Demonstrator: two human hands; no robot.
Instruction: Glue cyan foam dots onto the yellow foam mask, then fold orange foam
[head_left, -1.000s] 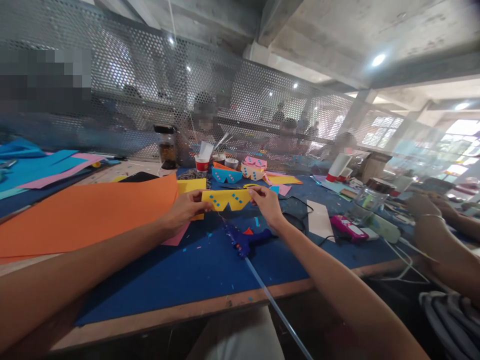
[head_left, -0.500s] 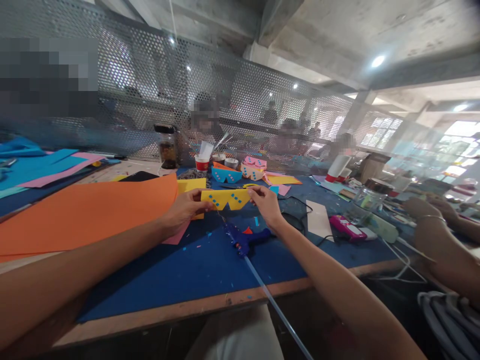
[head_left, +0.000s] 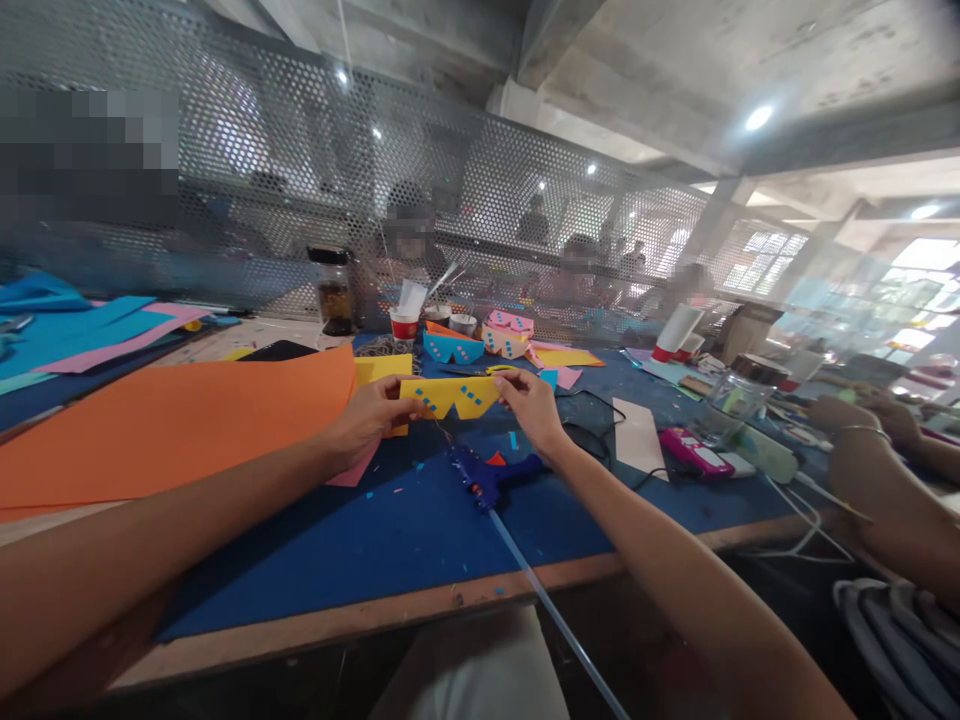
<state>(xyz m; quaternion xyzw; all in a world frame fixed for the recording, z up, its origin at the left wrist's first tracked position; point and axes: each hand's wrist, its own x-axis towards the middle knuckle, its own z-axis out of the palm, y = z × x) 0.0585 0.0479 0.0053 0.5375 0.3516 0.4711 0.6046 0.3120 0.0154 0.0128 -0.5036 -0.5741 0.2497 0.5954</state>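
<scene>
A yellow paper mask, shaped like glasses and dotted with small blue squares, is held up between both hands. Its left end is pinched by my left hand; my right hand grips the right end between thumb and fingers. Just below it, a blue glue gun lies on the blue mat, with a long clear glue stick running out of its back towards me. Behind the hands stand a blue paper mask, a peach one and a pink one.
Large orange sheets cover the left side. Paper cups and a dark-lidded jar stand at the back. To the right are a cream card, a magenta device, a glass jar and a co-worker's arm.
Almost nothing differs. The yellow mask and both hands have shifted very slightly left, still in the same hold, and the co-worker's hands at the right have moved a little.
</scene>
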